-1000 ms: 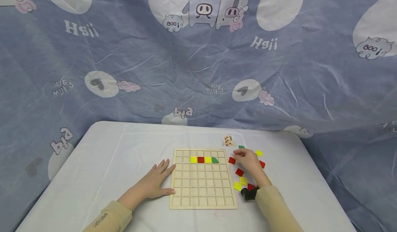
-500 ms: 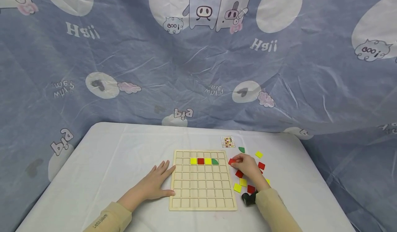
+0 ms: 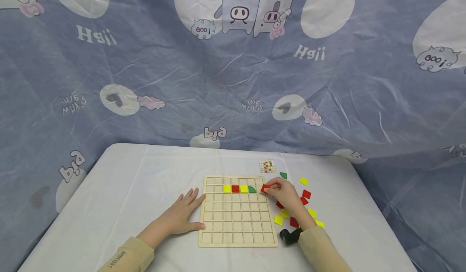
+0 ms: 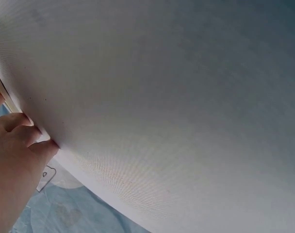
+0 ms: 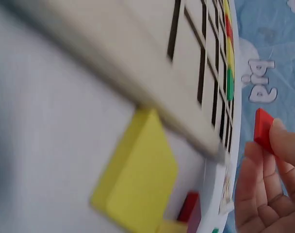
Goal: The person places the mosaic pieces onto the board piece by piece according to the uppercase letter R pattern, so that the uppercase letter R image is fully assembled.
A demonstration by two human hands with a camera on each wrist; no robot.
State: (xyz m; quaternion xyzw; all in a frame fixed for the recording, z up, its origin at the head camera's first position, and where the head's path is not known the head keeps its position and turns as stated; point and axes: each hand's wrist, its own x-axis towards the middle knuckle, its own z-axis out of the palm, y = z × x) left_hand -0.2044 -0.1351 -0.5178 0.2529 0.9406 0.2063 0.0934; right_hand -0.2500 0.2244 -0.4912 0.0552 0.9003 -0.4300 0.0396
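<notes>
My right hand [image 3: 285,194] pinches a red square tile [image 5: 264,130] between thumb and fingers, over the right edge of a wooden grid board [image 3: 236,215]. Spread flat, my left hand [image 3: 180,213] touches the board's left edge with its fingertips and thumb. In the board's second row from the back lie a yellow tile [image 3: 227,188], a red tile [image 3: 235,188], another yellow tile [image 3: 244,188] and a green quarter-round tile [image 3: 252,189]. In the right wrist view, a loose yellow tile [image 5: 138,174] lies close beside the board.
Right of the board several loose red and yellow tiles are scattered, such as a red one [image 3: 307,193] and a yellow one [image 3: 303,181]. A green tile [image 3: 283,175] and a small pattern card [image 3: 267,166] lie behind. A black object [image 3: 289,236] sits by the right sleeve.
My right hand has come down, taken hold of the red tile on the table and carried it left to the board's edge. The left hand stays in place.
</notes>
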